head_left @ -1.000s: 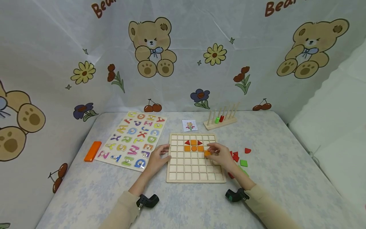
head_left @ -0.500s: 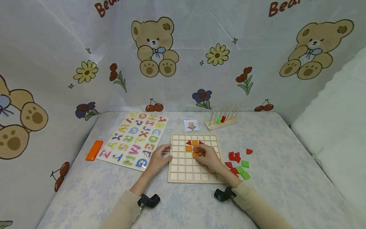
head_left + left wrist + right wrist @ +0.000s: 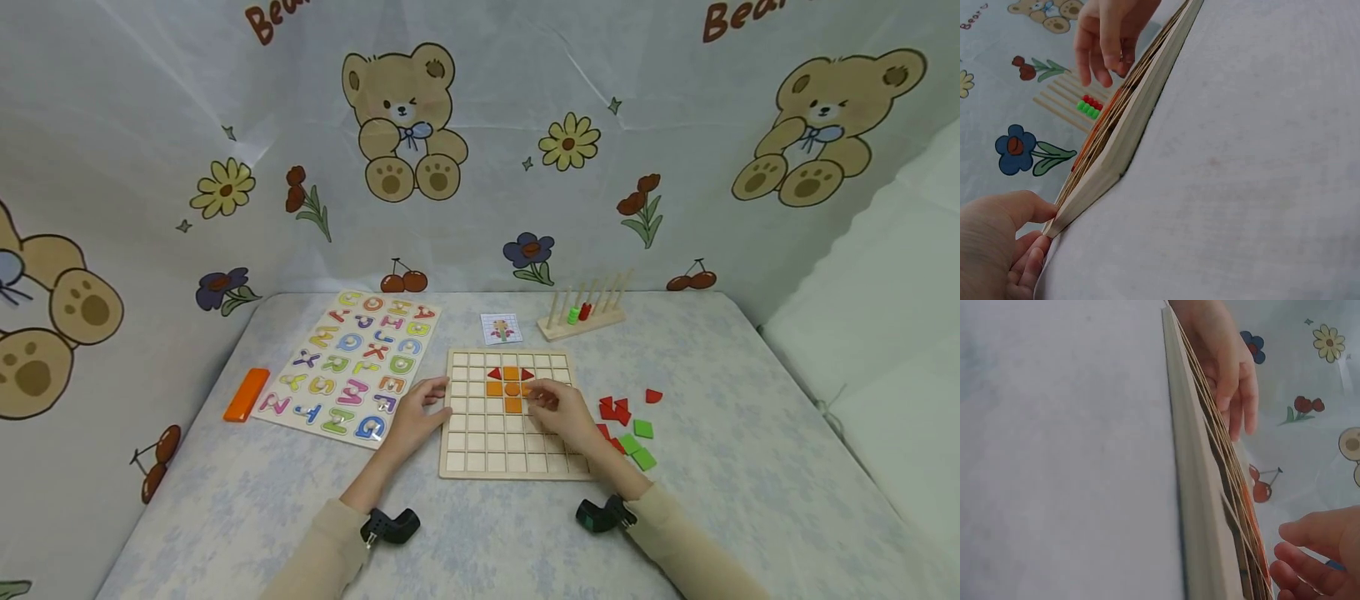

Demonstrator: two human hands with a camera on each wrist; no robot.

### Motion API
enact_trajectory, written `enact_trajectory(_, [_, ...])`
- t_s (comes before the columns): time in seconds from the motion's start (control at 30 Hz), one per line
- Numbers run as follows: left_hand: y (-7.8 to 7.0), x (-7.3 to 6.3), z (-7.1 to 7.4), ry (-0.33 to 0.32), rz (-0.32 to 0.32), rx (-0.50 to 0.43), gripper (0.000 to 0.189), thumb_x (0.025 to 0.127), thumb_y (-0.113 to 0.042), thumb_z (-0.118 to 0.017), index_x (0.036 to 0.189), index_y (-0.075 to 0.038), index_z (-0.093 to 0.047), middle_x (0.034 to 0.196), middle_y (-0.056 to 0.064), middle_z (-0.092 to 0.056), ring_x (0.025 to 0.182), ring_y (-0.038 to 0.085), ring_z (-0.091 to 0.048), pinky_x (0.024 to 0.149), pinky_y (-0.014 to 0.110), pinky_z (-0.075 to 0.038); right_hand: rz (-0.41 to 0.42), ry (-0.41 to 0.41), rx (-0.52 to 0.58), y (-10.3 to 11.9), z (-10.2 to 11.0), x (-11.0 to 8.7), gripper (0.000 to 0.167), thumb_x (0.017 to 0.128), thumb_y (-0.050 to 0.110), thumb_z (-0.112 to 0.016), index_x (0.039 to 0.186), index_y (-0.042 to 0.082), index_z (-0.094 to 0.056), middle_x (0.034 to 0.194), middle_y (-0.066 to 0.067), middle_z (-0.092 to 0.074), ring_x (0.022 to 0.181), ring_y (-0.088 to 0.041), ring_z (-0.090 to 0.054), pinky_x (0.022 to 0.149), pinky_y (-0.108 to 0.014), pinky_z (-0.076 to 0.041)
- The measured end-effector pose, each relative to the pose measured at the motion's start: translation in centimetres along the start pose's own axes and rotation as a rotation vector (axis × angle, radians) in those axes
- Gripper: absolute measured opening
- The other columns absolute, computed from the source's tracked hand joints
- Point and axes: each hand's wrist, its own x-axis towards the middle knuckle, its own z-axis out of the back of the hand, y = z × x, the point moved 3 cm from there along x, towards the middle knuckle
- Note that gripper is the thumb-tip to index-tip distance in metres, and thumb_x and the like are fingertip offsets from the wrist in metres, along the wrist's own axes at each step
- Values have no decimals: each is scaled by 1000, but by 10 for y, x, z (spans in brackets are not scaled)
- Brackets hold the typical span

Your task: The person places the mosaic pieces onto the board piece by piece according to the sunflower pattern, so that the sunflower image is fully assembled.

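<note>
Partly beneath right hand (image 3: 564, 413): board (image 3: 495, 423).

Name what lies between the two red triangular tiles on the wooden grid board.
An orange square tile lies between the left red triangular tile and right red triangular tile, in the head view.

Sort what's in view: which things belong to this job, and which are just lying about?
Seemingly in the job:
grid board
orange pieces
red pieces
green pieces
picture card, probably the guide

Apparently just lying about:
letter puzzle
orange block
peg stand
</note>
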Motion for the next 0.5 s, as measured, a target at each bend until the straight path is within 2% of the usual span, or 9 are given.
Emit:
enact_trajectory(0.27, [-1,0,0,3,-6,-5,47,85,-1,-72,130,0,-61,122,15,-65,110,28,-62,99,45,-51,-14,-164,-139,-34,59,-18,32,83,-7,-70,115,-7,-67,93,-18,-71,82,-20,-63,68,-18,-51])
enact_trajectory(0.4, [0,0,-1,8,-2,2,47,85,-1,-71,131,-1,-60,124,14,-65,110,27,-62,99,43,-51,-48,-191,-201,-49,85,-27,33,83,-9,-69,117,-9,-65,95,-21,-71,84,-28,-64,68,-17,-52])
enact_trajectory(0.5, [-1,-1,-1,8,1,-2,47,86,-1,-71,132,-1,-60,125,14,-64,111,27,-61,99,42,-51,-69,-166,-223,-56,96,-30,36,83,-8,-70,119,-10,-64,99,-23,-70,88,-33,-64,69,-18,-52])
